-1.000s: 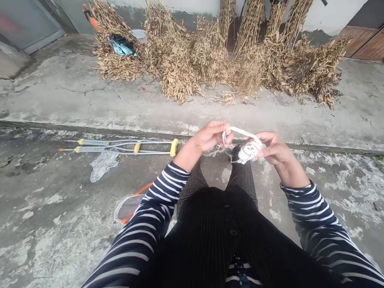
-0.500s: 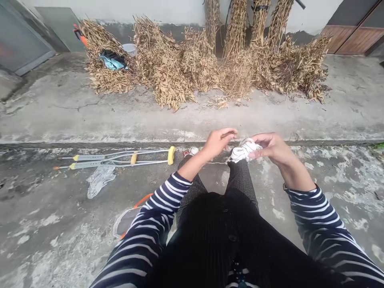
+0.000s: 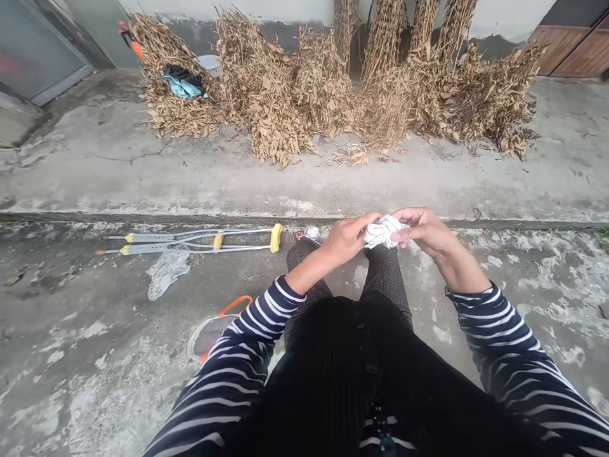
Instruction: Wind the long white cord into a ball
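Observation:
A bundle of white cord (image 3: 382, 232), wound into a loose, flattened skein, is held above my knees. My right hand (image 3: 422, 231) grips its right end between thumb and fingers. At the left end, my left hand (image 3: 346, 240) has its fingers closed against the bundle, apparently pinching the cord. A small round white thing (image 3: 311, 233), seemingly a roll of the same cord, sits beyond my left knee with a bit of red beside it. A thin white strand runs from it toward my left hand, partly hidden behind that hand.
Two crutches (image 3: 200, 241) with yellow pads lie on the ground to the left, beside a crumpled clear plastic bag (image 3: 166, 274). A grey item with orange trim (image 3: 214, 333) is near my left sleeve. Beyond the raised concrete step (image 3: 214, 190), dried plant bundles (image 3: 280, 95) lean against the wall.
My left hand, earlier apart from the bundle with fingers loosely spread, has come right to touch the cord. The bundle has shifted slightly left and up with my right hand. The view has tilted slightly.

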Tool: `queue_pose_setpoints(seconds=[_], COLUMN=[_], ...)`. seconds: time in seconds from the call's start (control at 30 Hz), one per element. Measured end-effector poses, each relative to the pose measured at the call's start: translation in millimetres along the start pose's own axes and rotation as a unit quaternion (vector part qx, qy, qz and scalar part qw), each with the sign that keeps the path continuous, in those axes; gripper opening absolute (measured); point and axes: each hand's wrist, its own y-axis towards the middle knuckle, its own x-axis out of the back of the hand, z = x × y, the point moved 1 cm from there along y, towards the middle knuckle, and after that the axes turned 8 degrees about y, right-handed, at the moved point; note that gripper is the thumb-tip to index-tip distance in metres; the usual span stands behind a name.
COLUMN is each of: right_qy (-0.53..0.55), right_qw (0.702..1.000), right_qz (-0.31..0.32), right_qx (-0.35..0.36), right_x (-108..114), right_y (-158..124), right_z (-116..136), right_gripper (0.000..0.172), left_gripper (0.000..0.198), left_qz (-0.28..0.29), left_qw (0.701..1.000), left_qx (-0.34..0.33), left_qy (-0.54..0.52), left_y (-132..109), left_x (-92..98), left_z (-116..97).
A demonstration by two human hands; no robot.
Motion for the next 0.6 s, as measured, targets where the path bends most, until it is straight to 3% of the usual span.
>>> queue_pose_setpoints(seconds=[0.2, 0.37, 0.43, 0.6], right_qy=[-0.066, -0.107, -0.125, -0.161], right_qw=[0.998, 0.992, 0.987, 0.973], right_qz=[0.004, -0.005, -0.017, -0.069], right_qx=[0.019, 0.073, 0.098, 0.150], right_x=[-12.9, -23.4, -25.5, -31.5], right_y=[-1.0, -1.8, -2.3, -7.9], right_z=[2.7, 9.1, 10.1, 16.1], right_gripper=[0.045, 0.048, 0.050, 0.052], left_gripper=[0.029, 0.021, 0.021, 0.024], left_qz=[0.052, 0.048, 0.042, 0.041], left_qw=[0.993, 0.996, 0.995, 0.979], left_qx=[0.080, 0.045, 0.052, 0.142], left_qy=[-0.066, -0.066, -0.077, -0.142], left_y=[16.4, 32.9, 35.0, 24.3], left_x=[24.3, 38.0, 35.9, 13.7], left_z=[0.0, 12.8, 22.4, 48.4])
